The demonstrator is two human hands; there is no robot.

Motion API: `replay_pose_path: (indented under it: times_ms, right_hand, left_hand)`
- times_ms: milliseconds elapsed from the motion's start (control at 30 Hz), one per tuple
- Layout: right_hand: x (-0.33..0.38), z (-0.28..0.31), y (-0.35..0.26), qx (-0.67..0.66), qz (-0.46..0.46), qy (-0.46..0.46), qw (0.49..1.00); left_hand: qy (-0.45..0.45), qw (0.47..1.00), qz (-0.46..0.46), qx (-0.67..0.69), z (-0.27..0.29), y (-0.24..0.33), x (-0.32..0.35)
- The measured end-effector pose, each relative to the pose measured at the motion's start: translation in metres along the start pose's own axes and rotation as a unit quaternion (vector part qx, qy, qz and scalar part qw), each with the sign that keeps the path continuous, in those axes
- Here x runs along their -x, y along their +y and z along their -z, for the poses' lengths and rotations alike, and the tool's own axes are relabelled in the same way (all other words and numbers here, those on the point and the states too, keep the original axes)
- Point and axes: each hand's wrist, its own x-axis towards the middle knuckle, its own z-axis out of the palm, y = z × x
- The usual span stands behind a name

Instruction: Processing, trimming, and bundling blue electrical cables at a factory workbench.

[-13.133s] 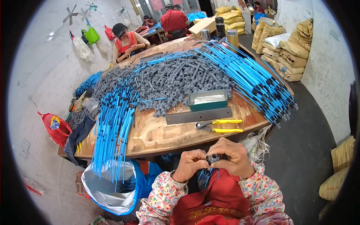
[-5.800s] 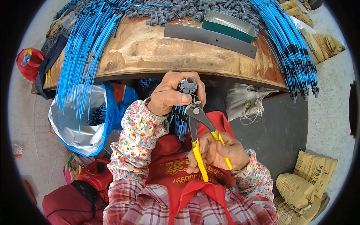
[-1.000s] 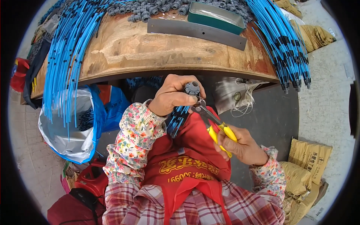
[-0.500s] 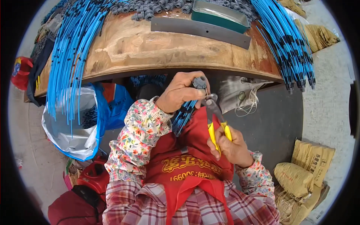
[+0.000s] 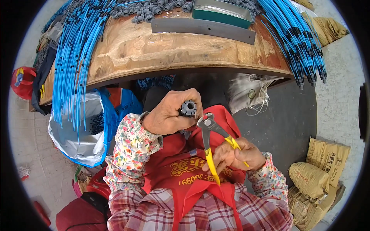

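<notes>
My left hand (image 5: 169, 113) is closed around a grey ribbed plastic fitting (image 5: 188, 108), whose round open end faces up. In my right hand (image 5: 244, 154) are end-cutting pliers (image 5: 208, 122) with yellow handles, spread wide apart. The plier jaws are beside the fitting, just to the right of my left fingers. A thin strand shows between the fitting and the jaws; where it leads, I cannot tell. Both hands are above my red apron (image 5: 223, 115), in front of the bench. My left hand hides whatever lies below the fitting.
On the wooden bench (image 5: 169, 54) are grey fittings (image 5: 143, 16), a green tray (image 5: 221, 17) and a flat grey strip (image 5: 204, 31). Blue tubes hang over its edge at left (image 5: 73, 73) and right (image 5: 295, 42). A silver-lined blue bag (image 5: 83, 148) stands left; brown sacks (image 5: 308, 181) lie right.
The fitting has moved down and left and turned its open end up. The plier handles have spread apart and the jaws have shifted slightly down and left. The blue tubes below my left hand no longer show.
</notes>
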Motion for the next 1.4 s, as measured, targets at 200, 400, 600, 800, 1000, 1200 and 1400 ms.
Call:
replay_pose_path:
  times_ms: [200,400,600,800,1000,1200,1400]
  right_hand:
    - [0.001,0.006,0.001,-0.032,-0.059,-0.018,0.998]
    - [0.004,0.005,0.000,-0.026,-0.070,-0.016,0.997]
    - [0.002,0.002,0.007,0.012,-0.043,-0.004,0.999]
    - [-0.001,-0.002,0.010,0.105,-0.050,0.048,0.992]
    - [-0.002,0.000,0.015,0.125,-0.041,0.047,0.990]
    - [0.002,0.002,0.030,-0.041,-0.054,0.008,0.998]
    - [0.002,0.016,0.043,-0.164,-0.029,-0.044,0.985]
  left_hand:
    - [-0.017,0.999,0.028,0.008,-0.005,0.009,0.000]
    - [-0.034,0.999,0.025,-0.007,-0.007,0.005,-0.001]
    - [-0.032,0.999,0.021,-0.010,-0.007,0.003,-0.001]
    - [-0.011,0.999,0.001,-0.033,-0.007,-0.001,0.001]
    - [0.007,1.000,0.013,-0.009,-0.006,0.000,0.005]
    - [-0.050,0.998,-0.013,0.047,0.001,-0.003,0.004]
    - [-0.067,0.996,0.022,0.058,-0.004,-0.004,-0.002]
